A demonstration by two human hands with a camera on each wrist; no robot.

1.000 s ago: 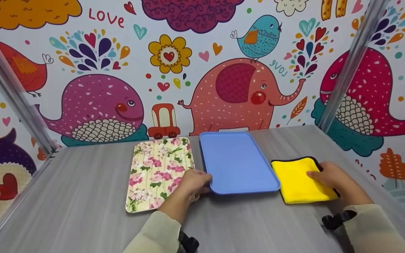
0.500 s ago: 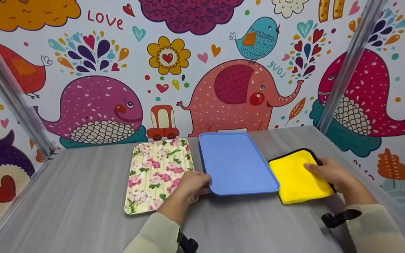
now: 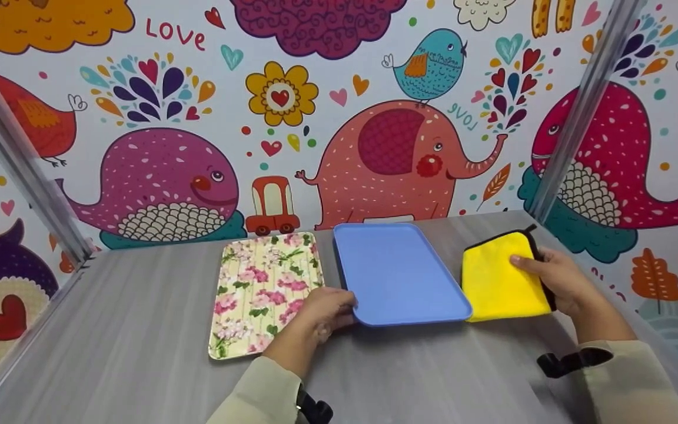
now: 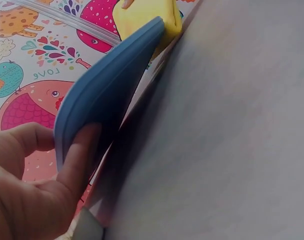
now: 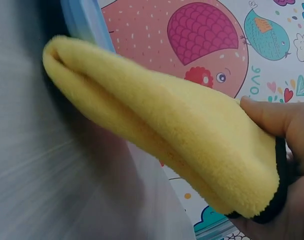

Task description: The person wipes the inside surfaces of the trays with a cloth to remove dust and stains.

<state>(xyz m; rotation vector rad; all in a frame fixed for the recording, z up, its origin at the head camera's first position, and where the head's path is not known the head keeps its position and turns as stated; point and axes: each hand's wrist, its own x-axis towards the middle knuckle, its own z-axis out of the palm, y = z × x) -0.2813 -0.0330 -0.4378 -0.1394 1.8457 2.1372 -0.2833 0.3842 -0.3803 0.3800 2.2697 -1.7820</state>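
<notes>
My left hand (image 3: pixel 328 309) pinches the near left corner of a plain blue tray (image 3: pixel 401 274). In the left wrist view the blue tray (image 4: pixel 107 85) is tilted, its near edge raised off the table, with thumb and fingers on either side. My right hand (image 3: pixel 557 277) grips a folded yellow cloth (image 3: pixel 504 277) with black edging by its right side, thumb on top. Seen from the right wrist, the yellow cloth (image 5: pixel 162 125) is folded thick and held above the table, its far end close to the tray's edge.
A flower-patterned tray (image 3: pixel 268 288) lies on the grey table (image 3: pixel 139 318) left of the blue tray, partly behind my left forearm. A wall printed with cartoon animals (image 3: pixel 386 159) stands along the table's back, with metal posts (image 3: pixel 580 112) at the corners.
My right hand has raised and tilted the yellow cloth, shifting it slightly away from me and to the right. The left hand has kept its grip on the blue tray, which has barely moved.
</notes>
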